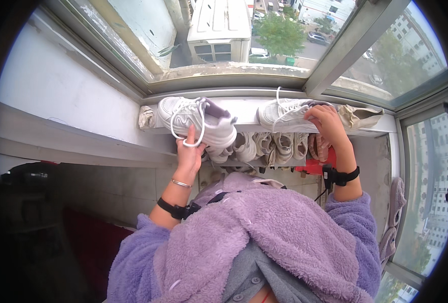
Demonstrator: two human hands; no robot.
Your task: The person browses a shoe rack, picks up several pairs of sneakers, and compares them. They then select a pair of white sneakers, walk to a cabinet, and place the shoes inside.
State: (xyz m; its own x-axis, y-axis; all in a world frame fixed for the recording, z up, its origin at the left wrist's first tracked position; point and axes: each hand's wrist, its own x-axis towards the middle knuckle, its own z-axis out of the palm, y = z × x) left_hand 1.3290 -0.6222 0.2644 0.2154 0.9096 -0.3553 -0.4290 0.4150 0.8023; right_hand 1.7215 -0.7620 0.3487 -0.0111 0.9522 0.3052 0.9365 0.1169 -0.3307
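Observation:
My left hand (pixel 190 151) holds a white lace-up sneaker (pixel 218 130) by its near side, tilted at the front of the windowsill. One loop of its white lace hangs over my fingers, and a greyish-purple lining shows inside. At the right, a matching white sneaker (pixel 267 113) lies along the sill with its toe to the left. My right hand (pixel 324 123) grips this second shoe near its opening, fingers curled over the side. Part of its heel is hidden behind the hand. Just right of it sits a beige slip-on shoe (pixel 360 116).
Below the white windowsill (pixel 245 108), several worn shoes (pixel 284 146) stand in a row, with a red object (pixel 310 166) beside them. A crumpled off-white item (pixel 147 117) is at the sill's left end. Window glass rises behind; purple slippers (pixel 397 197) rest along the right-hand window.

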